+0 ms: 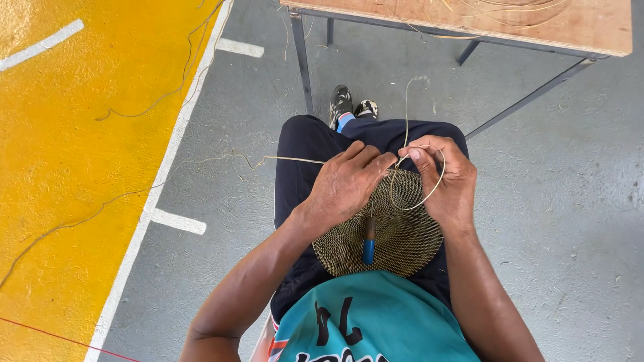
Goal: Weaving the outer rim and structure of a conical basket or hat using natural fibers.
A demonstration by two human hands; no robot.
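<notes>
From the head view, the left hand lies knuckles-up, fingers curled shut on the far rim of the woven disc in the lap. Just beside it, the right hand pinches a looped pale strand. A blue-handled tool lies below the left hand.

Bright, even daylight all round; glare washes the yellow floor paint at ten o'clock, soft shadow pools under the bench at one o'clock, focus crisp, edges bowing slightly.
</notes>
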